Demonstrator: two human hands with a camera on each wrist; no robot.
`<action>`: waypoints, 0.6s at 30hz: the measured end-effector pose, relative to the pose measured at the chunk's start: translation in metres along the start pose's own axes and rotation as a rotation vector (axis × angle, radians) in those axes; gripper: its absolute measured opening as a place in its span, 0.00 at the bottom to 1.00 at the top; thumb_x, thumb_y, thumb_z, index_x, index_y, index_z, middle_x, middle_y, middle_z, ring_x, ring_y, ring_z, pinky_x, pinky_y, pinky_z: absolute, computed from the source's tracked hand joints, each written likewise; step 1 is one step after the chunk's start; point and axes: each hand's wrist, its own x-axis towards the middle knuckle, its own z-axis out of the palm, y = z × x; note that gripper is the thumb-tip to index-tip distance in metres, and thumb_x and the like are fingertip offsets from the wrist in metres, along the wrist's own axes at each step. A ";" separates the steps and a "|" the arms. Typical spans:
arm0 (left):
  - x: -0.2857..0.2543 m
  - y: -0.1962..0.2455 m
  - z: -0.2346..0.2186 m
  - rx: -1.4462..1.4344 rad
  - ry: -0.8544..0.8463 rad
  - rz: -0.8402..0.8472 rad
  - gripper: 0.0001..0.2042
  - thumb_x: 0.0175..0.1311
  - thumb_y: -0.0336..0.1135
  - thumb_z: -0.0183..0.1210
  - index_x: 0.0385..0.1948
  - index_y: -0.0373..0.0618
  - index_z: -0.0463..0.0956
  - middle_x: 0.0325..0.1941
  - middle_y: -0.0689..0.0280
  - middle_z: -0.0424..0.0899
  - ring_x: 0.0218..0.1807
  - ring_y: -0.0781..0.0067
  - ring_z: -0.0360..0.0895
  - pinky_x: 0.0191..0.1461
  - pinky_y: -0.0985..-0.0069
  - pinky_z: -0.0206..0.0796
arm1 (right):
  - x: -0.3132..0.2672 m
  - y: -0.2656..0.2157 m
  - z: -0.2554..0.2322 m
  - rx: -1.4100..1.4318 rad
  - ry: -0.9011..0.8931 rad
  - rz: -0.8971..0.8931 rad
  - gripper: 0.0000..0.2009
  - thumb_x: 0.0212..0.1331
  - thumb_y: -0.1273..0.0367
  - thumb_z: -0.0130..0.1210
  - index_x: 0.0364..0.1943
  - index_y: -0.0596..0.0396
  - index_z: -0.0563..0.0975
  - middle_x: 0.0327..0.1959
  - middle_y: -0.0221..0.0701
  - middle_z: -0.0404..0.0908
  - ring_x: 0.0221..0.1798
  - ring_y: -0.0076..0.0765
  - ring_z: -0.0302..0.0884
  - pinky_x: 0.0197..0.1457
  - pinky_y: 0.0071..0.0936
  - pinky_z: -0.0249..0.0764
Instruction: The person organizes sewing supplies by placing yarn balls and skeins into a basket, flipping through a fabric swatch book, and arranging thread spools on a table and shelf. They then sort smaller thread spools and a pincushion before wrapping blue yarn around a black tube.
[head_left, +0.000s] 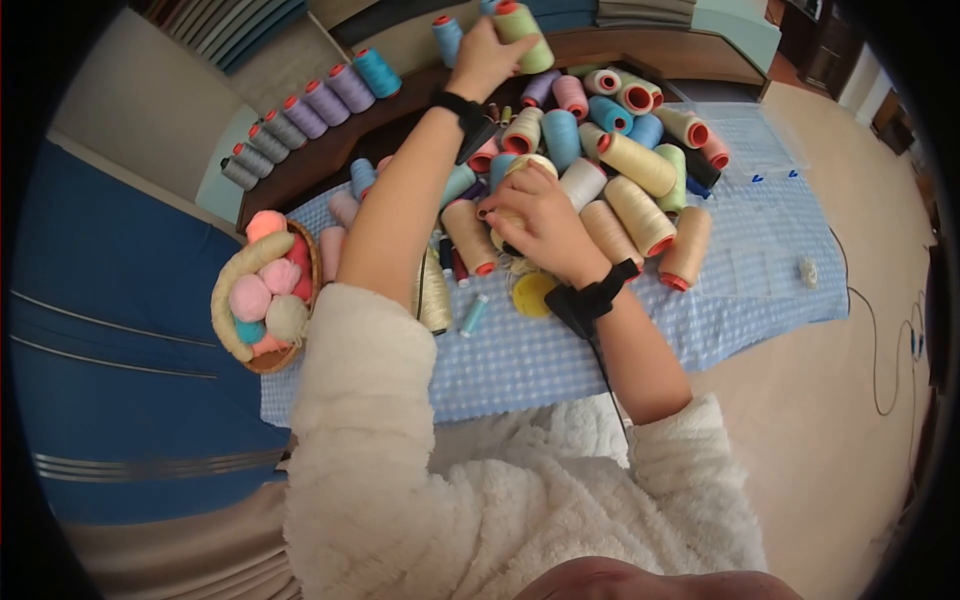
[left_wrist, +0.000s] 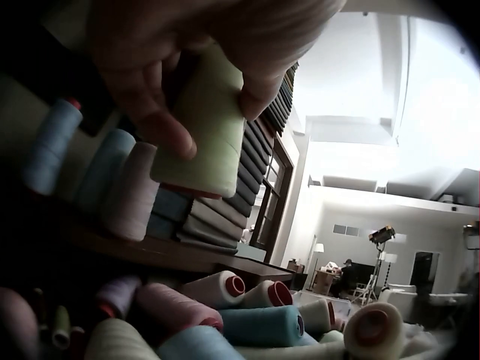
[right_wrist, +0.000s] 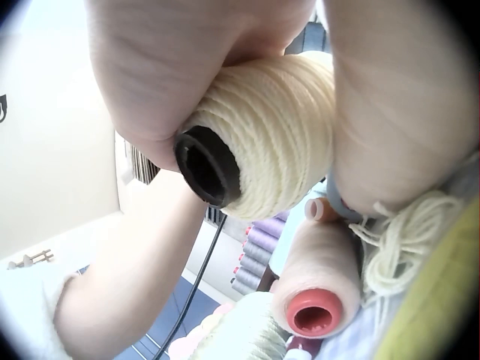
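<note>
My left hand (head_left: 484, 66) grips a pale green thread cone (head_left: 526, 42) from above, over the dark wooden ledge at the back. In the left wrist view, thumb and fingers clasp the sides of that cone, its lower end pointing down. Lower, among the piled cones, my right hand (head_left: 548, 222) holds a cone of cream yarn (right_wrist: 274, 127) with a black hollow core. The hand covers most of this cone in the head view. Loose cream yarn strands (right_wrist: 412, 244) and a peach cone (right_wrist: 316, 277) with a red core lie below it.
Purple, grey and blue cones (head_left: 324, 103) line the ledge (head_left: 420, 85). Many cones crowd the blue checked cloth (head_left: 520, 375). A basket of yarn balls (head_left: 316, 262) sits left; a clear plastic box (head_left: 745, 135) lies right. Near my right wrist is a yellow disc (head_left: 533, 294).
</note>
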 end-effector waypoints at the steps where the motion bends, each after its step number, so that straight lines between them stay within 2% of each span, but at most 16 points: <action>1: 0.009 -0.001 0.019 0.190 0.061 0.213 0.30 0.55 0.51 0.71 0.47 0.32 0.74 0.39 0.48 0.87 0.42 0.50 0.86 0.47 0.61 0.79 | 0.000 0.000 0.000 0.004 0.006 -0.001 0.07 0.55 0.66 0.61 0.32 0.54 0.83 0.35 0.34 0.78 0.46 0.44 0.74 0.61 0.41 0.68; 2: 0.016 -0.001 0.039 0.245 0.017 0.154 0.32 0.51 0.53 0.72 0.48 0.33 0.74 0.45 0.45 0.85 0.51 0.41 0.82 0.57 0.57 0.74 | 0.000 0.000 -0.001 0.008 -0.001 0.011 0.07 0.55 0.66 0.60 0.32 0.53 0.83 0.35 0.34 0.78 0.46 0.44 0.74 0.61 0.41 0.68; 3: 0.025 -0.004 0.055 0.289 -0.064 0.089 0.32 0.52 0.53 0.72 0.48 0.34 0.74 0.45 0.45 0.85 0.51 0.42 0.82 0.56 0.57 0.74 | 0.000 0.000 -0.002 0.005 -0.009 0.013 0.07 0.55 0.65 0.60 0.33 0.53 0.83 0.35 0.33 0.78 0.46 0.44 0.75 0.62 0.42 0.68; 5: 0.047 -0.023 0.089 0.268 -0.047 0.054 0.28 0.53 0.48 0.72 0.47 0.36 0.75 0.43 0.49 0.85 0.49 0.46 0.83 0.54 0.59 0.75 | 0.000 0.000 -0.002 0.001 -0.026 0.025 0.07 0.55 0.65 0.60 0.33 0.53 0.83 0.36 0.33 0.78 0.47 0.44 0.75 0.63 0.43 0.67; 6: 0.044 0.001 0.082 0.208 -0.073 -0.015 0.22 0.57 0.36 0.69 0.49 0.35 0.74 0.46 0.45 0.83 0.51 0.46 0.82 0.55 0.60 0.73 | -0.002 0.003 -0.001 -0.006 -0.030 0.019 0.09 0.55 0.65 0.59 0.37 0.53 0.83 0.37 0.34 0.78 0.48 0.44 0.75 0.67 0.46 0.65; 7: 0.054 -0.010 0.091 0.123 -0.102 -0.010 0.24 0.57 0.40 0.69 0.48 0.32 0.72 0.45 0.41 0.84 0.51 0.44 0.83 0.55 0.58 0.73 | -0.002 0.003 0.001 -0.029 0.001 0.010 0.10 0.55 0.65 0.59 0.38 0.54 0.83 0.38 0.34 0.78 0.48 0.44 0.75 0.67 0.47 0.65; 10: 0.071 -0.031 0.111 0.324 -0.078 -0.034 0.25 0.57 0.42 0.69 0.48 0.32 0.73 0.45 0.41 0.85 0.51 0.42 0.82 0.55 0.57 0.74 | -0.002 0.001 0.004 -0.028 0.026 0.029 0.14 0.55 0.65 0.59 0.44 0.55 0.82 0.41 0.35 0.79 0.51 0.45 0.74 0.71 0.49 0.62; 13: 0.083 -0.053 0.122 0.357 -0.074 -0.129 0.25 0.58 0.44 0.67 0.49 0.31 0.75 0.45 0.40 0.85 0.51 0.42 0.82 0.55 0.58 0.75 | -0.002 0.001 0.003 0.021 0.049 0.070 0.15 0.54 0.64 0.59 0.44 0.56 0.82 0.41 0.35 0.79 0.52 0.44 0.74 0.72 0.50 0.61; 14: 0.087 -0.066 0.127 0.378 -0.043 -0.092 0.25 0.59 0.45 0.66 0.49 0.31 0.76 0.46 0.39 0.84 0.52 0.42 0.82 0.56 0.57 0.74 | -0.003 0.002 0.003 0.012 0.057 0.072 0.15 0.54 0.64 0.59 0.44 0.56 0.82 0.41 0.35 0.79 0.52 0.44 0.74 0.72 0.50 0.61; 15: 0.086 -0.067 0.128 0.399 -0.009 -0.054 0.26 0.59 0.46 0.66 0.49 0.30 0.76 0.46 0.38 0.84 0.53 0.41 0.82 0.57 0.57 0.74 | -0.003 0.002 0.004 0.003 0.064 0.070 0.15 0.54 0.64 0.59 0.43 0.56 0.82 0.41 0.35 0.79 0.52 0.44 0.74 0.73 0.50 0.61; 18: 0.074 -0.060 0.130 0.414 -0.018 -0.183 0.27 0.59 0.47 0.64 0.50 0.29 0.75 0.49 0.36 0.82 0.56 0.39 0.80 0.60 0.57 0.71 | -0.005 0.003 0.005 -0.043 0.049 0.045 0.13 0.54 0.64 0.59 0.41 0.55 0.83 0.41 0.34 0.80 0.53 0.43 0.74 0.73 0.50 0.60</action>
